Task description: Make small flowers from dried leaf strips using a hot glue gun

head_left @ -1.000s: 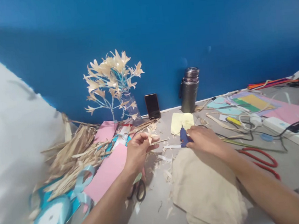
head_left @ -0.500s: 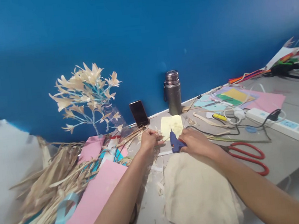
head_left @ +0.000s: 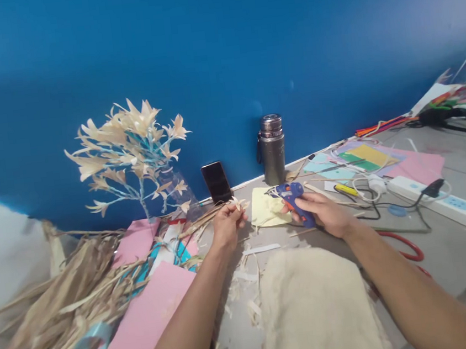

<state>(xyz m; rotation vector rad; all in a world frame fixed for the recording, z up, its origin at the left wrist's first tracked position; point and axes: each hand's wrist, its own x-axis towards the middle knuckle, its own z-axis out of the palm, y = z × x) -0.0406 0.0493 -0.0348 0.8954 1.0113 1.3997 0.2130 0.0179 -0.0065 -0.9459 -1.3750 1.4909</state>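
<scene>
Soft, fairly bright light pales the blue wall (head_left: 222, 70) toward the right, faint shadows cross the tabletop (head_left: 453, 254), and outer edges blur.

No lettering, brand, number or sign is showing legibly. On the right, the white power strip (head_left: 409, 189) is bearing a pale blue panel (head_left: 457, 204) with small darker marks, which are coming out too small and soft to make out as print, symbols or socket holes. Near the middle, the blue hot glue gun (head_left: 292, 192) is carrying small lighter and reddish details along its body, too blurred to tell whether any of them are forming a label.
</scene>
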